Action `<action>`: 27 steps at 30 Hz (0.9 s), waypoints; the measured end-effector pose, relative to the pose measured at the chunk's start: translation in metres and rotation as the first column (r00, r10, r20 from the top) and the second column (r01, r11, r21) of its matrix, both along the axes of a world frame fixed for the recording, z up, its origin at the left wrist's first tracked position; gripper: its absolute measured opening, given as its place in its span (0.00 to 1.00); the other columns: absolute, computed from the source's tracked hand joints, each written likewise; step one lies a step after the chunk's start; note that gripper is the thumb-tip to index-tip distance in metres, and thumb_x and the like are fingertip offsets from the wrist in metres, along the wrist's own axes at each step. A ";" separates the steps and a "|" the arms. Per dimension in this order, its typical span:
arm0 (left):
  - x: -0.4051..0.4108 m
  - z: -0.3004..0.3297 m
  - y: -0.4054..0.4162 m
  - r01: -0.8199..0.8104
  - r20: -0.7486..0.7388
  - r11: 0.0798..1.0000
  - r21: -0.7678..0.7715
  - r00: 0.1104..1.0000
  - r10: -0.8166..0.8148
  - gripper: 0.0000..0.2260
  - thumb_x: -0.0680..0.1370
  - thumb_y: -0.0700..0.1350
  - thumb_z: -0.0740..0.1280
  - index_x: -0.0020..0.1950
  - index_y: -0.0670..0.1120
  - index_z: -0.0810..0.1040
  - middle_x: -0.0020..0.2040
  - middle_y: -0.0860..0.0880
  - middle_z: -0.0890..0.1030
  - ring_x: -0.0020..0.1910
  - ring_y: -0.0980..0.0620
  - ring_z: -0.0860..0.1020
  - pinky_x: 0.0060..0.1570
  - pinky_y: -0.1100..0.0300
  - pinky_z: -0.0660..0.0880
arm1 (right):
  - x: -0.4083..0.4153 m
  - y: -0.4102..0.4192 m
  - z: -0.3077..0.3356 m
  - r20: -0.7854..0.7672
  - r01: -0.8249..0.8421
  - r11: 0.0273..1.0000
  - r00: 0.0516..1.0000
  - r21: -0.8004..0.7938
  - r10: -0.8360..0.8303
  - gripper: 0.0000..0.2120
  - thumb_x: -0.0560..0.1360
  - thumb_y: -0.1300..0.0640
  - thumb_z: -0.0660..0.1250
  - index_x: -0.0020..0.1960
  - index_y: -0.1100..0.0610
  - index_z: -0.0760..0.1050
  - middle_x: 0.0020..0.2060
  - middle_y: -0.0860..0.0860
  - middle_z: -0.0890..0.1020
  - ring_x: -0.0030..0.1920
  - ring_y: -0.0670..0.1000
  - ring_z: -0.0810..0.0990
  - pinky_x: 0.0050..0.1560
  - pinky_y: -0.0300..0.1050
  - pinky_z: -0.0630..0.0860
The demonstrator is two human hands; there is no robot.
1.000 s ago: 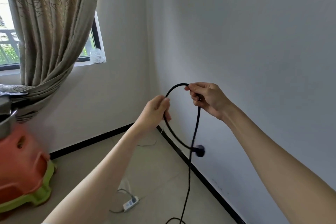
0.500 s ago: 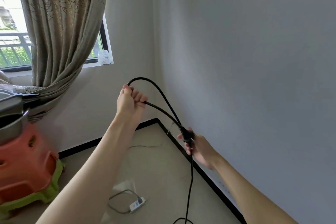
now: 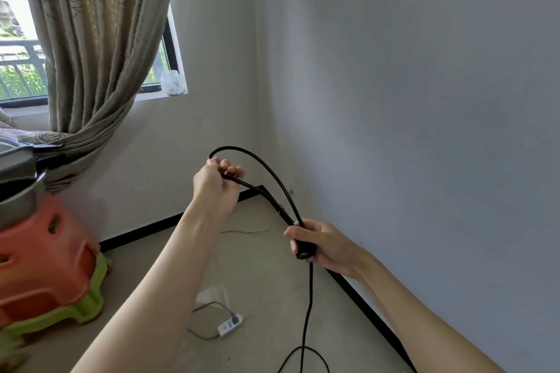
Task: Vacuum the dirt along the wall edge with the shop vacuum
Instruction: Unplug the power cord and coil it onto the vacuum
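A black power cord runs in a loop between my two hands. My left hand is raised near the room corner, fingers closed around the top of the loop. Lower and to the right, my right hand grips the cord's two strands together at the black plug. From there the cord hangs down to the floor and curls at the bottom edge. The black baseboard lines the right wall's edge. The shop vacuum itself is not clearly in view.
A white power strip with a grey cable lies on the tiled floor below my arms. Stacked orange and green plastic stools with a metal pot on top stand at the left. A beige curtain hangs over the window.
A second ago both hands held the loop high and close together. My right hand has since slid down the cord to the plug, and my left hand moved left and up.
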State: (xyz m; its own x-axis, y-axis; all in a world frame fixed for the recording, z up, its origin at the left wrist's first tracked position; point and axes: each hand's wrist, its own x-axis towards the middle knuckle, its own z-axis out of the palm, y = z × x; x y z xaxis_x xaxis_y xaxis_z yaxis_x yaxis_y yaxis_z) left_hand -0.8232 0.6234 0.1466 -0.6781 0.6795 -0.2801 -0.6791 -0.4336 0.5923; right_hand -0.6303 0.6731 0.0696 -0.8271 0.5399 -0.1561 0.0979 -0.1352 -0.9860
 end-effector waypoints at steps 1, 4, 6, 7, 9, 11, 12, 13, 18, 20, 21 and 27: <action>0.000 -0.003 -0.002 0.024 -0.182 0.984 -0.178 0.982 -0.057 0.10 0.82 0.36 0.50 0.49 0.41 0.71 0.39 0.46 0.70 0.32 0.52 0.70 0.34 0.59 0.72 | 0.002 0.001 -0.001 0.006 0.032 0.999 0.999 -0.005 -0.032 0.13 0.73 0.51 0.68 0.46 0.60 0.71 0.32 0.51 0.76 0.32 0.46 0.71 0.32 0.38 0.63; -0.003 -0.031 -0.015 -0.342 -0.794 0.729 -0.593 0.400 -0.459 0.30 0.76 0.36 0.59 0.76 0.46 0.53 0.73 0.44 0.60 0.69 0.43 0.63 0.66 0.47 0.64 | 0.007 0.007 0.001 0.047 0.111 0.994 0.993 0.010 -0.111 0.10 0.75 0.52 0.65 0.43 0.59 0.70 0.31 0.51 0.75 0.30 0.45 0.70 0.32 0.37 0.62; 0.009 -0.041 -0.022 -0.457 -0.760 0.751 -0.477 -0.214 -0.613 0.34 0.74 0.37 0.62 0.77 0.53 0.52 0.76 0.51 0.54 0.76 0.47 0.48 0.72 0.44 0.44 | 0.008 0.011 0.006 0.056 0.114 0.993 0.992 0.010 -0.114 0.09 0.78 0.54 0.64 0.43 0.58 0.69 0.31 0.51 0.74 0.27 0.43 0.68 0.30 0.36 0.62; 0.015 -0.045 -0.022 -0.408 -0.660 0.779 -0.477 -0.419 -0.624 0.31 0.75 0.39 0.62 0.75 0.54 0.56 0.74 0.53 0.59 0.76 0.49 0.49 0.72 0.44 0.40 | 0.008 0.013 0.009 0.056 0.113 0.994 0.992 0.007 -0.113 0.09 0.78 0.54 0.64 0.42 0.58 0.70 0.31 0.51 0.74 0.26 0.43 0.68 0.30 0.36 0.62; 0.023 -0.051 -0.023 -0.256 -0.578 0.791 -0.556 -0.565 -0.589 0.12 0.80 0.45 0.60 0.63 0.50 0.71 0.55 0.54 0.75 0.64 0.49 0.71 0.69 0.48 0.55 | 0.008 0.014 0.015 0.057 0.126 0.992 0.990 0.020 -0.127 0.09 0.77 0.53 0.65 0.43 0.58 0.72 0.31 0.51 0.74 0.28 0.45 0.69 0.31 0.37 0.61; 0.024 -0.056 -0.022 -0.120 -0.717 0.820 -0.560 -0.425 -0.552 0.08 0.81 0.49 0.60 0.42 0.51 0.71 0.34 0.55 0.72 0.37 0.53 0.74 0.44 0.57 0.67 | 0.008 0.014 0.018 0.032 0.210 0.977 0.977 -0.020 -0.209 0.10 0.79 0.54 0.64 0.43 0.60 0.74 0.32 0.51 0.75 0.29 0.45 0.71 0.30 0.38 0.61; 0.025 -0.060 -0.022 -0.119 -0.763 0.833 -0.541 -0.348 -0.545 0.12 0.81 0.50 0.60 0.37 0.52 0.67 0.30 0.55 0.69 0.32 0.54 0.70 0.38 0.58 0.64 | 0.008 0.015 0.018 -0.004 0.273 0.958 0.962 -0.092 -0.275 0.11 0.80 0.55 0.62 0.43 0.61 0.75 0.32 0.53 0.76 0.28 0.45 0.71 0.30 0.39 0.60; 0.025 -0.061 -0.020 -0.155 -0.798 0.840 -0.520 -0.264 -0.542 0.15 0.81 0.50 0.59 0.34 0.52 0.65 0.29 0.54 0.68 0.30 0.54 0.67 0.35 0.58 0.63 | 0.008 0.017 0.019 -0.042 0.327 0.928 0.940 -0.176 -0.339 0.12 0.81 0.57 0.60 0.44 0.62 0.76 0.33 0.55 0.78 0.28 0.46 0.70 0.30 0.39 0.59; 0.030 -0.059 -0.015 0.042 -0.586 0.811 -0.583 0.669 -0.456 0.18 0.83 0.48 0.52 0.34 0.45 0.64 0.22 0.53 0.63 0.20 0.53 0.61 0.23 0.64 0.62 | 0.013 0.020 0.014 -0.108 0.495 0.821 0.834 -0.286 -0.541 0.07 0.77 0.72 0.58 0.48 0.67 0.75 0.35 0.57 0.75 0.31 0.48 0.69 0.26 0.36 0.63; 0.032 -0.052 -0.012 0.252 -0.339 0.830 -0.498 0.825 -0.453 0.17 0.83 0.46 0.51 0.37 0.43 0.68 0.22 0.52 0.63 0.18 0.56 0.61 0.19 0.67 0.60 | 0.009 0.016 0.015 -0.136 0.511 0.817 0.819 -0.268 -0.557 0.07 0.77 0.73 0.59 0.46 0.66 0.75 0.35 0.57 0.75 0.32 0.48 0.70 0.26 0.36 0.65; 0.036 -0.050 -0.010 0.345 -0.266 0.813 -0.469 0.823 -0.503 0.17 0.83 0.46 0.51 0.39 0.41 0.70 0.24 0.50 0.65 0.20 0.55 0.62 0.18 0.67 0.60 | 0.005 0.013 0.017 -0.151 0.507 0.829 0.823 -0.236 -0.547 0.07 0.77 0.73 0.60 0.44 0.66 0.75 0.35 0.57 0.75 0.32 0.48 0.70 0.27 0.35 0.65; 0.046 -0.032 -0.005 0.405 -0.405 0.789 -0.463 0.695 -0.594 0.13 0.81 0.46 0.62 0.42 0.38 0.76 0.33 0.47 0.74 0.23 0.57 0.67 0.22 0.67 0.61 | -0.019 -0.008 0.020 -0.117 0.478 0.878 0.873 0.022 -0.473 0.04 0.75 0.68 0.67 0.41 0.63 0.75 0.34 0.57 0.77 0.32 0.50 0.72 0.33 0.40 0.69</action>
